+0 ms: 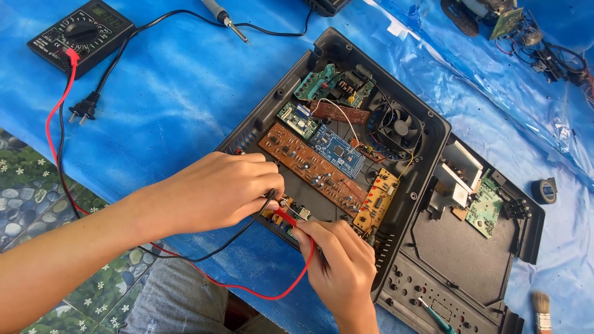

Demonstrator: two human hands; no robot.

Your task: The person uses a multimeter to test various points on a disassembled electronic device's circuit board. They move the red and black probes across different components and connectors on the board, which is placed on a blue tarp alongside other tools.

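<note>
Blue plastic sheeting covers the desk (185, 93), and on it lies the opened black housing (427, 161) with its circuit boards bared. At the far left sits my multimeter (80, 34), its red lead (59, 117) and black lead (204, 253) trailing down to my hands.

My left hand (216, 192) is curled closed round the black probe (269, 201), pinched between thumb and fingers, its tip down at the small board (291, 213) on the housing's near edge. My right hand (340, 260) is closed on the red probe (286, 216), fingertips tight near the point, which meets the same small board just beside the black one.

To do this well, I judge that I should keep both tips upright and steady on separate contacts, never letting them bridge, and rest my wrists on the housing rim so nothing slips. I should glance at the meter only once both points are seated.

The long brown board (309, 167), the blue board (337, 151) and the fan (401, 128) lie beyond, untouched. A brush (541, 309) lies at the near right.
</note>
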